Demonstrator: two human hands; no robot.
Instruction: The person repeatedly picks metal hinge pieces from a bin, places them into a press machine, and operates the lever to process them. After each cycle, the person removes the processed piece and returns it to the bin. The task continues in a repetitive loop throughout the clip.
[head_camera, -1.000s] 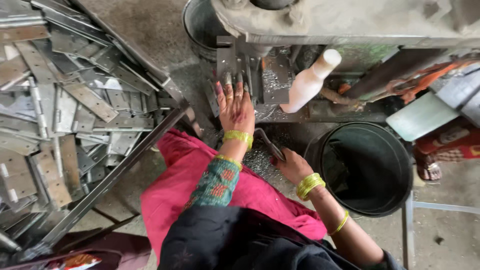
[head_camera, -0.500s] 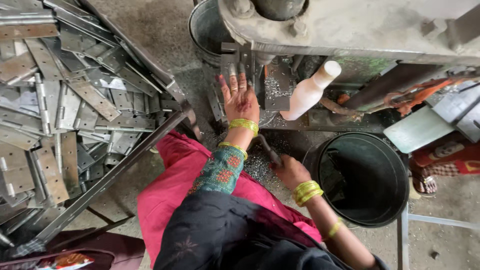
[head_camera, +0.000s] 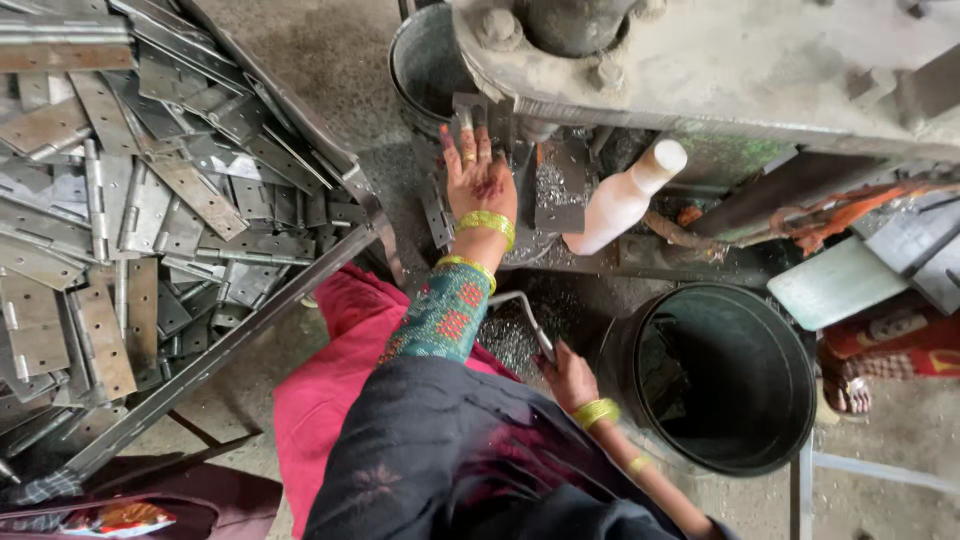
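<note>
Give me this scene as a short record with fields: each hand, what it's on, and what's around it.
Left hand: stretched forward, fingers spread on a metal piece at the press
Right hand: gripping a bent metal handle
Bottle: white, leaning beside the press
Bucket: dark, round, at the right, beside the right hand
Hinges: large grey pile in a frame at the left
Lap: pink cloth
Shavings: metal bits on the floor under the handle

Metal hinges (head_camera: 150, 210) heaped on tray (head_camera: 215, 350)
</note>
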